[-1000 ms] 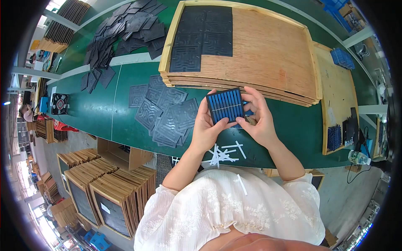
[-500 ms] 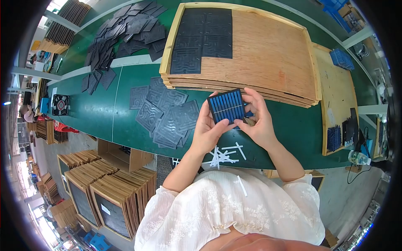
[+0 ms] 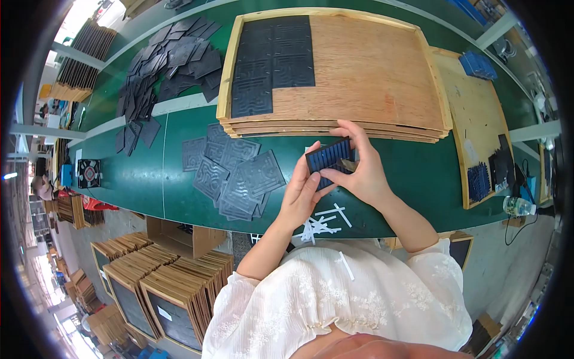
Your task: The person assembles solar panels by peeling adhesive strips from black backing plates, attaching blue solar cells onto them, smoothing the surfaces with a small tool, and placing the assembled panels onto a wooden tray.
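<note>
Half a second ago the blue-lined panel (image 3: 326,157) faced the camera squarely; now it's tipped steeply, near the wooden tray (image 3: 439,84)'s front edge. Left hand (image 3: 299,196)'s curled snugly round one side, right hand (image 3: 363,170) half-closed on the other. Tray's got black tiles (image 3: 257,67) at left, plywood beyond; green surface (image 3: 412,170) stretches right of both hands.

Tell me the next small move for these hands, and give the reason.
I'd have the right hand lift its thumb off the blue-striped panel while the left hand bears it. Both hands hold the panel tilted above the green table, and that thumb seems to lie across the striped face, hiding part of it from view.
</note>
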Action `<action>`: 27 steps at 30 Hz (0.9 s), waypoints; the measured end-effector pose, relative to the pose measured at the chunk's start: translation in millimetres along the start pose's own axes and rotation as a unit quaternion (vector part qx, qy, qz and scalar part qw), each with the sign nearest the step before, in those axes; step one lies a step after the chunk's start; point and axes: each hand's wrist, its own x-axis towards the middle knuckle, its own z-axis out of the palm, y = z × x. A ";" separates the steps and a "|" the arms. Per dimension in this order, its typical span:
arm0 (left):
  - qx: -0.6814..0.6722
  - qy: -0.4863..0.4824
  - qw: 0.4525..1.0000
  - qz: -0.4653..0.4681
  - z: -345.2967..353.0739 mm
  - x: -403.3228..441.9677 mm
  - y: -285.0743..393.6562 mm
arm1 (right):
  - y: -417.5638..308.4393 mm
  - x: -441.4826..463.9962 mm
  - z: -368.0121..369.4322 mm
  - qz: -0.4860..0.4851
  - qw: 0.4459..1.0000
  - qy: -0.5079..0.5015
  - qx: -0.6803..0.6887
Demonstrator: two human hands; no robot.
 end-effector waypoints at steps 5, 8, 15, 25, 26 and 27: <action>-0.048 -0.013 0.999 0.003 -3.7 0.8 1.2 | 4.0 1.9 -10.6 0.056 0.995 -0.002 0.087; -0.077 -0.010 0.997 0.007 -2.4 1.3 9.1 | 12.7 5.0 -22.7 0.079 0.990 0.002 0.121; -0.146 -0.015 0.989 -0.017 -3.4 4.7 13.6 | 9.1 4.1 -31.4 0.166 0.955 -0.040 0.243; 0.184 0.145 0.964 0.121 -15.2 3.9 -2.8 | 12.6 2.3 -28.9 0.157 0.948 -0.006 0.278; 0.196 0.153 0.961 0.124 -13.0 4.6 -2.7 | 12.4 2.4 -28.2 0.153 0.950 -0.011 0.274; 0.193 0.145 0.964 0.115 -13.2 4.6 -1.4 | 13.3 2.3 -28.1 0.150 0.953 -0.016 0.263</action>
